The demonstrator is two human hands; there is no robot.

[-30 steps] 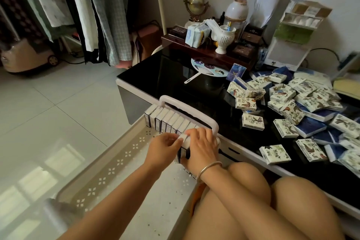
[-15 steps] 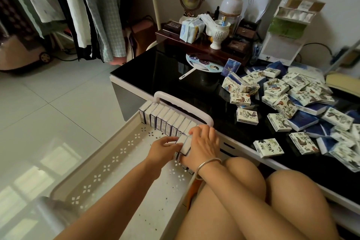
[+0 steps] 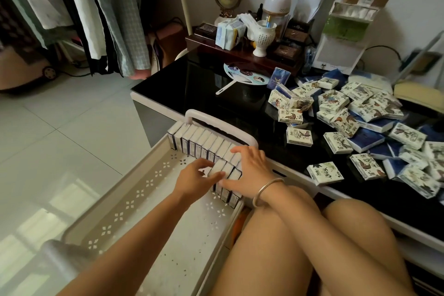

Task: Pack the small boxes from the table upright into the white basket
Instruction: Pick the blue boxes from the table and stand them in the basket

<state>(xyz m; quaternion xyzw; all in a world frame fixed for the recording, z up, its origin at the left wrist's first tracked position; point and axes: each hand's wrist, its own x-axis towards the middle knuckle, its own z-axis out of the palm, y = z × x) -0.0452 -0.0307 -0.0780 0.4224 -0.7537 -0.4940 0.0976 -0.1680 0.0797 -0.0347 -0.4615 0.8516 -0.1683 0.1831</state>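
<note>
Surface: black, glossy, running off to the right. Its right half carries a loose pile of small boxes, most of them flat, overlapping, printed face or blue face up. A few strays lie towards the near edge.

White basket: long, perforated, on the floor against the surface's near-left corner, with a handle at the far end. Most of its floor is bare.

Back row: boxes standing upright on edge, pressed side to side just under the handle and spanning the basket's width.

Near batch: a few more boxes upright, touching the back row at its right end and against the basket's right wall. This looks like the start of a second row.

Right hand: spread over the tops, thumb along the batch's near face, fingers reaching onto the back row. It clasps the batch. A bracelet is on the wrist.

Left hand: fingers curled, tips pinching the batch's left end.

Step in hand, as I judge it: seating and squaring a batch, not fetching. The task is early on, with far more boxes on the surface than in the basket.

Next move calls for letting go without tipping the end box, since nothing braces it on the left. One hand should steady it while the other reaches right for more from the pile.
</note>
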